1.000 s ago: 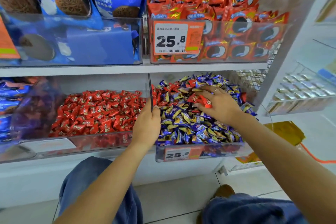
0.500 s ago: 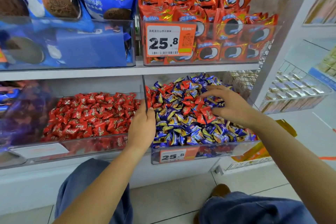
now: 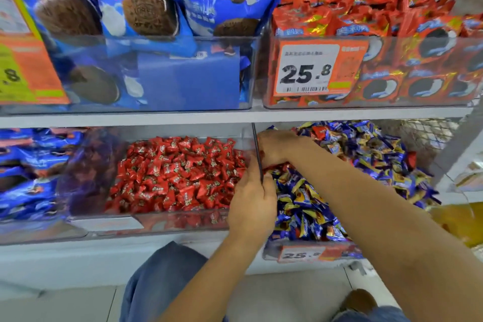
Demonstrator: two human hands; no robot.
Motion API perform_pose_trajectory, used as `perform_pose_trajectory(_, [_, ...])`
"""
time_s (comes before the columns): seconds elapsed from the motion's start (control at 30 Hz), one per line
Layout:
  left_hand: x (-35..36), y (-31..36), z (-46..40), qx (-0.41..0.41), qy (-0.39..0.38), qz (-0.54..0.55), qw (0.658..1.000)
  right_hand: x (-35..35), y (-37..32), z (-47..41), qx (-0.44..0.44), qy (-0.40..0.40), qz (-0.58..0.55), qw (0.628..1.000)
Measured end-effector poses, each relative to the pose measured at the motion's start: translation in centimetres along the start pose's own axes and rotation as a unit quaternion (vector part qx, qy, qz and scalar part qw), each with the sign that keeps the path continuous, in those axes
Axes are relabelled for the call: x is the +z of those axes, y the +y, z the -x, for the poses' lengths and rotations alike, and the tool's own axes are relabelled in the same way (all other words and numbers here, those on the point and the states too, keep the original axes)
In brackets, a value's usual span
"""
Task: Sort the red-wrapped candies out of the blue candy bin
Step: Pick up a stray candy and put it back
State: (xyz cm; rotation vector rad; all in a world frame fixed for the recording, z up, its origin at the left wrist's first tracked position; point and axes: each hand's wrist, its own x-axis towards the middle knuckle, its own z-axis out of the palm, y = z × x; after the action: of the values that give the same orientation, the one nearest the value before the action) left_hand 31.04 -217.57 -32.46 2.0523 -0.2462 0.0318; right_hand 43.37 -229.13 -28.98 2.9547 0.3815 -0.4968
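Red-wrapped candies (image 3: 317,130) lie scattered in the blue candy bin (image 3: 308,249) as the left hand (image 3: 252,201) grips the divider (image 3: 257,154) to steady it, while the right hand (image 3: 275,148), curled at the divider, seems to carry reds towards the red bin (image 3: 104,222).

A few red-wrapped candies (image 3: 320,131) lie scattered in the heaped blue candy bin (image 3: 308,252).
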Motion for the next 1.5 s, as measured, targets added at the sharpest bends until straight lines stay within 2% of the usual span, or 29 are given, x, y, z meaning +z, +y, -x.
perform_pose_trajectory(0.13, [0.4,-0.5,0.0,0.002,-0.002,0.007,1.0,0.8,-0.3,-2.0,-0.005,-0.035,0.153,0.988])
perform_pose_trajectory(0.33, [0.2,-0.3,0.0,-0.006,-0.01,-0.004,1.0,1.9,-0.5,-2.8,0.029,-0.057,0.179,0.982])
perform_pose_trajectory(0.47, [-0.4,0.4,0.2,-0.003,-0.014,-0.015,1.0,1.6,-0.4,-1.8,0.008,-0.022,0.186,0.982])
perform_pose_trajectory(0.7, [-0.5,0.5,0.2,-0.012,-0.006,-0.024,1.0,-0.7,4.4,6.0,-0.014,0.032,0.096,0.995])
perform_pose_trajectory(0.8, [-0.4,0.5,0.3,-0.028,-0.004,-0.013,1.0,-0.1,5.8,9.2,0.014,0.072,0.081,0.994])
perform_pose_trajectory(0.97, [-0.4,1.4,0.7,-0.034,0.008,-0.002,0.999,1.0,8.4,14.8,0.08,0.141,-0.008,0.987])
perform_pose_trajectory(1.17, [-0.6,1.9,0.8,-0.024,0.003,-0.016,1.0,3.6,10.3,17.6,0.088,0.214,-0.178,0.956])
perform_pose_trajectory(1.27, [-0.5,1.5,0.7,-0.034,-0.004,-0.004,0.999,3.6,10.3,18.0,0.075,0.192,-0.25,0.946])
perform_pose_trajectory(1.33, [-0.4,1.3,0.6,-0.032,-0.001,-0.001,0.999,3.0,10.2,18.6,0.054,0.178,-0.342,0.921])
perform_pose_trajectory(1.43, [-0.4,1.4,0.6,-0.014,0.041,-0.037,0.998,2.8,10.3,20.3,0.04,0.192,-0.404,0.894])
perform_pose_trajectory(1.5, [-0.6,1.9,0.8,0.038,0.08,-0.065,0.994,3.3,10.4,21.5,0.058,0.247,-0.395,0.883])
